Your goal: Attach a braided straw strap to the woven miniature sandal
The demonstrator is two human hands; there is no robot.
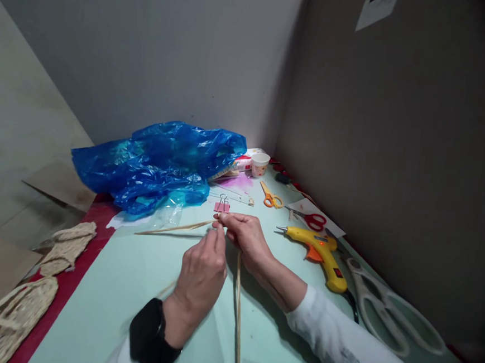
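Observation:
My left hand (204,268), with a black watch on its wrist, pinches thin tan straw strands (175,228) at the middle of the table. My right hand (246,238) is closed on the same strands, its fingertips meeting those of the left. One length sticks out to the left, and another straw strand (238,315) hangs down toward the front edge between my forearms. Just beyond the fingertips is a pink binder clip (222,207); whether it grips the strands I cannot tell. The exact crossing of the strands is hidden by my fingers.
A yellow glue gun (319,249), large pale-handled scissors (384,307), red scissors (315,221) and orange scissors (270,196) lie on the right. A crumpled blue plastic bag (160,164) and a paper cup (259,165) are behind. Woven straw pieces (27,304) line the left edge.

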